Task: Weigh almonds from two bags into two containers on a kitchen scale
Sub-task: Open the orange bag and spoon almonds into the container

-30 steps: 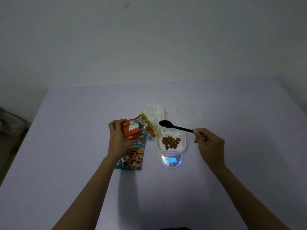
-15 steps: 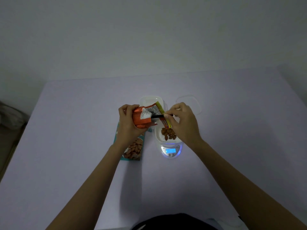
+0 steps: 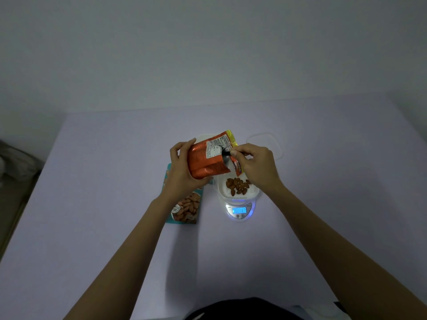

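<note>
My left hand [image 3: 182,169] grips an orange almond bag [image 3: 208,161], tilted above the table with its yellow-edged mouth to the right. My right hand [image 3: 256,167] pinches a black spoon [image 3: 225,155] whose bowl is pushed into the bag's mouth. Below them a white container [image 3: 238,195] with several almonds [image 3: 238,185] sits on a small kitchen scale [image 3: 239,210] with a lit blue display. A teal almond bag [image 3: 184,209] lies flat on the table, left of the scale. A second white container [image 3: 203,137] is mostly hidden behind the orange bag.
A clear plastic lid [image 3: 270,142] lies on the lilac table [image 3: 104,181] behind my right hand. A plain wall stands behind the table's far edge. Some dark clutter sits off the table at the far left.
My right hand has brought the spoon from the right over to the orange bag and into its mouth. My left hand has raised the bag and tilted it more.
</note>
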